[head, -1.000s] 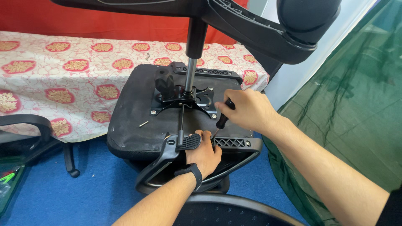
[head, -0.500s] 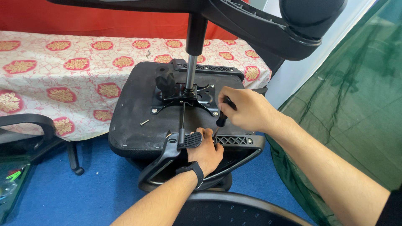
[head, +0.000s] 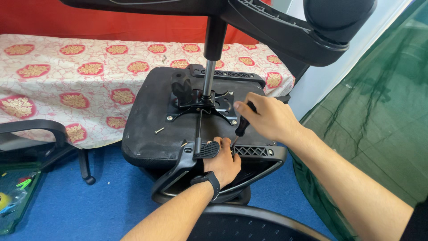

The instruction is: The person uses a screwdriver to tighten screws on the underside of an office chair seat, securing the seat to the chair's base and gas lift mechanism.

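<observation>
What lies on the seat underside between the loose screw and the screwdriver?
In the head view, the lever rod crosses between the loose screw and the screwdriver.

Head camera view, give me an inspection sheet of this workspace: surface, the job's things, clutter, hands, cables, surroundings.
Surface: blue floor; no bench in use.
Job's things: upturned office chair seat with its black underside up, metal mechanism plate and gas column at centre; black-handled screwdriver angled down at the seat's near edge.
Clutter: loose screw lying on the seat underside.
Hands: right hand grips the screwdriver; left hand, with a wrist band, rests at the seat's near edge beside the lever paddle.
Cables: nothing seen.
Surroundings: floral cloth on a low surface, red wall behind, green netting at right, another chair at left.
</observation>
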